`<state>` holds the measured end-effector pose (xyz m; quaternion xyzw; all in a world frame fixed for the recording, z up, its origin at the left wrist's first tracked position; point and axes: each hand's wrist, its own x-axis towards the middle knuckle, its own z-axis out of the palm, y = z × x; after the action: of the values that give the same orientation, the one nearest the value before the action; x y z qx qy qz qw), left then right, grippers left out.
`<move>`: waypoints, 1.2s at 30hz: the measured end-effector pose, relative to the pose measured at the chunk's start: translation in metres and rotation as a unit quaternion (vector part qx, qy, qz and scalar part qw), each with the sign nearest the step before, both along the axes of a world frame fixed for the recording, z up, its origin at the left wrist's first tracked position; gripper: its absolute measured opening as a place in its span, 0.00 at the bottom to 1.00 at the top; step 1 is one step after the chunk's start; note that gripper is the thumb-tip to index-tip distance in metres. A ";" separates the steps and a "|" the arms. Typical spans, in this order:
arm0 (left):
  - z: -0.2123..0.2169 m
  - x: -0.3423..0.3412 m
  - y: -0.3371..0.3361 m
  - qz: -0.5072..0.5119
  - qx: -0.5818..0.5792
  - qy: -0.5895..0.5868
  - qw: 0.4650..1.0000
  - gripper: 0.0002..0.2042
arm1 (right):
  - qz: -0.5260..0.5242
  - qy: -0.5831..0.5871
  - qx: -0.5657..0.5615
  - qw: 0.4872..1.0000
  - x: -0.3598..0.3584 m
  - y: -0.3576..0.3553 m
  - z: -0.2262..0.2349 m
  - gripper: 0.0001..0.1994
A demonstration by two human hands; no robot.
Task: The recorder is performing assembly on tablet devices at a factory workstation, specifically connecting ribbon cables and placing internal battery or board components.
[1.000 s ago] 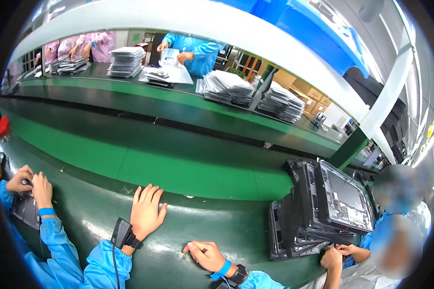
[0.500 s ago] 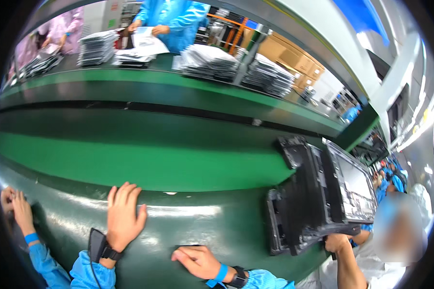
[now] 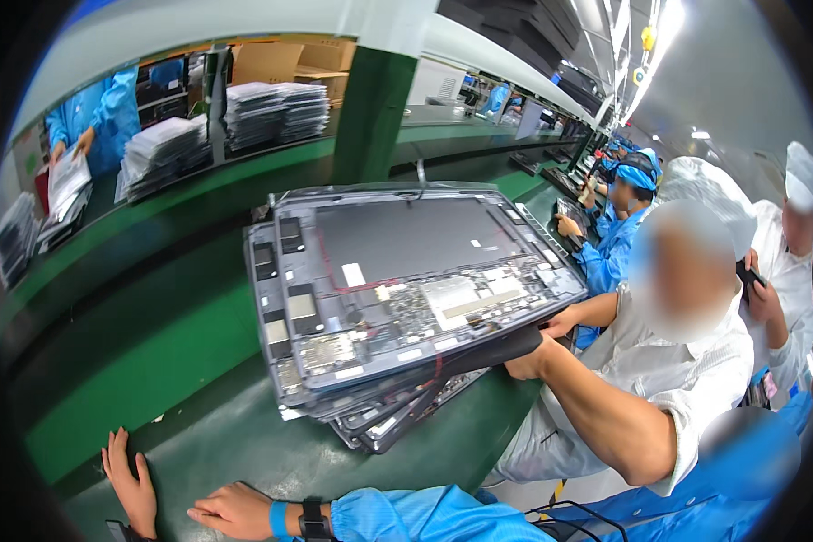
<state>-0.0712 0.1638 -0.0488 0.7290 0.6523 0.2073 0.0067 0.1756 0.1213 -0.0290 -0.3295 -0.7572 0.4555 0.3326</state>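
Observation:
My left hand rests on the dark green bench at the lower left, its fingers stretched out and holding nothing. Close by on its right, my right hand lies low over the bench surface, fingers loosely bent and pointing left, with nothing seen in them. Ahead and to the right is a stack of flat electronic device housings, apart from both hands. The top one is uncovered, showing a circuit board, red wires and a dark panel. A co-worker's hands grip the stack's right edge.
That co-worker, in white, stands close on the right. A dark green post rises beyond the housings. Stacks of flat wrapped sheets stand on the far shelf, where a person in blue handles papers. Other workers sit farther along the line.
My view has swung to the right. The housings, earlier seen edge-on, now lie lower and flatter, their top side showing. Both my hands stay at the bench.

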 end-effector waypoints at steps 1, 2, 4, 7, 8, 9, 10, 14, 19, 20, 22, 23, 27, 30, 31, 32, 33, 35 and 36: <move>0.000 -0.001 -0.001 -0.002 0.005 0.004 1.000 0.21 | 0.038 -0.049 -0.047 0.997 0.001 0.002 0.003 0.16; 0.002 -0.001 -0.001 0.004 -0.002 0.006 1.000 0.21 | 0.035 -0.046 -0.042 0.997 0.000 0.001 0.002 0.16; 0.001 -0.004 -0.002 0.008 -0.005 0.011 1.000 0.21 | -0.031 -0.038 0.027 0.998 -0.003 -0.004 0.000 0.20; 0.004 -0.006 -0.001 0.007 -0.014 0.006 1.000 0.22 | -0.033 -0.037 0.019 0.999 -0.003 -0.003 0.002 0.21; 0.001 -0.009 0.001 0.005 0.002 0.003 1.000 0.20 | -0.035 -0.035 0.022 0.999 -0.004 -0.002 0.001 0.21; 0.008 -0.005 0.002 0.003 0.006 0.004 1.000 0.20 | -0.038 -0.038 0.027 0.998 -0.006 -0.001 -0.003 0.21; 0.017 0.001 0.000 -0.021 0.037 0.025 0.999 0.20 | -0.042 -0.040 0.031 0.998 -0.008 0.000 -0.007 0.21; 0.027 0.007 -0.002 -0.043 0.074 0.042 0.995 0.19 | -0.051 -0.023 0.046 0.997 -0.013 0.000 -0.014 0.21; 0.033 0.015 -0.004 -0.045 0.069 0.035 0.996 0.19 | -0.045 -0.041 0.035 0.998 -0.006 -0.002 -0.005 0.21; 0.037 0.020 -0.006 -0.038 0.057 0.035 0.997 0.19 | -0.050 -0.016 0.030 0.998 -0.008 -0.002 -0.013 0.22; 0.029 0.011 -0.007 -0.042 0.055 0.036 0.997 0.20 | -0.047 -0.020 0.023 0.998 -0.008 -0.003 -0.006 0.22; 0.024 0.007 -0.007 -0.042 0.058 0.037 0.997 0.20 | -0.045 -0.024 0.011 0.999 -0.007 -0.004 -0.004 0.22; 0.025 0.006 -0.008 -0.028 0.052 0.035 0.998 0.21 | -0.051 0.001 0.014 0.999 -0.011 -0.004 -0.007 0.22; 0.026 0.010 -0.005 -0.025 0.044 0.037 0.998 0.21 | -0.052 0.015 0.029 0.998 -0.011 -0.002 -0.012 0.22; 0.025 0.011 -0.002 -0.029 0.042 0.038 0.998 0.21 | -0.055 0.020 0.029 0.998 -0.010 -0.001 -0.013 0.22; 0.025 0.014 0.000 -0.032 0.043 0.039 0.998 0.21 | -0.059 0.026 0.028 0.997 -0.008 -0.001 -0.014 0.22; 0.022 0.009 -0.001 -0.029 0.045 0.036 0.998 0.21 | -0.053 0.025 0.027 0.998 -0.012 0.000 -0.015 0.22; 0.020 0.001 -0.007 -0.019 0.045 0.034 0.998 0.20 | -0.046 0.021 0.033 0.998 -0.019 0.000 -0.016 0.21; 0.021 0.003 -0.005 -0.019 0.047 0.036 0.998 0.20 | -0.049 0.022 0.033 0.998 -0.017 0.000 -0.015 0.21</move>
<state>-0.0678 0.1587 -0.0276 0.7481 0.6275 0.2106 -0.0470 0.1590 0.1216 -0.0444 -0.3449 -0.7475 0.4202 0.3818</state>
